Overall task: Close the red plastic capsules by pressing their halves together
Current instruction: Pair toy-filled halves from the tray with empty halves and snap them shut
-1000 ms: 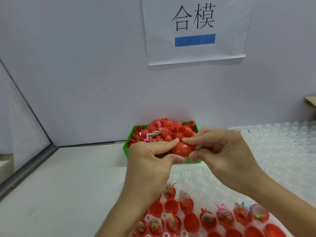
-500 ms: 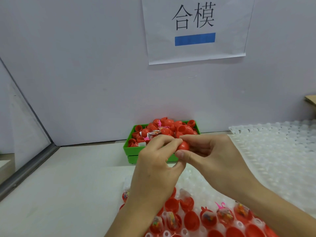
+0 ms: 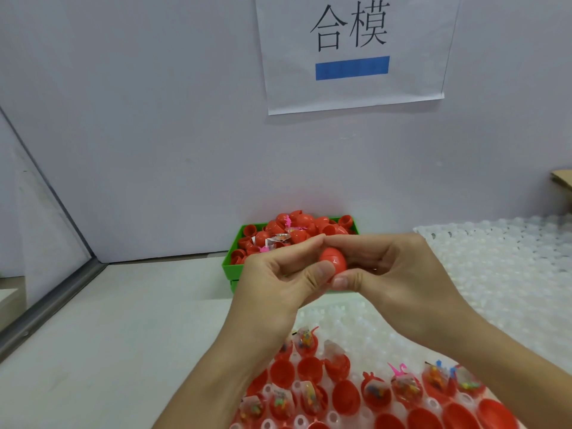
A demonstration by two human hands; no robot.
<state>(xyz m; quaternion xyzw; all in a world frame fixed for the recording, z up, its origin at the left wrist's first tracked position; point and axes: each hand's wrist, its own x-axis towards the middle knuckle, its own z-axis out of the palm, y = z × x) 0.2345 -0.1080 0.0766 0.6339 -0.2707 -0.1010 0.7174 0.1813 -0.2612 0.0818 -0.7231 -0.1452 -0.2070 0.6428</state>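
A red plastic capsule (image 3: pixel 333 262) is held between both hands in front of me, its seam line visible. My left hand (image 3: pixel 278 283) pinches its left end with thumb and forefinger. My right hand (image 3: pixel 393 274) grips its right end, thumb below and fingers above. Behind them a green bin (image 3: pixel 235 267) holds several red capsules and halves with toy packets. Below my wrists, open red capsule halves (image 3: pixel 309 370), some with small toys in clear wrap, sit in a white dimpled tray (image 3: pixel 365 323).
The white dimpled tray extends far right as a second sheet (image 3: pixel 501 267). A paper sign (image 3: pixel 353 51) hangs on the grey wall. A metal rail (image 3: pixel 46 308) edges the white table at left. A cardboard piece (image 3: pixel 561 181) shows at right.
My hands turned the capsule and shifted their hold; more of its red shell shows between the fingers than half a second ago. The view has tilted down slightly.
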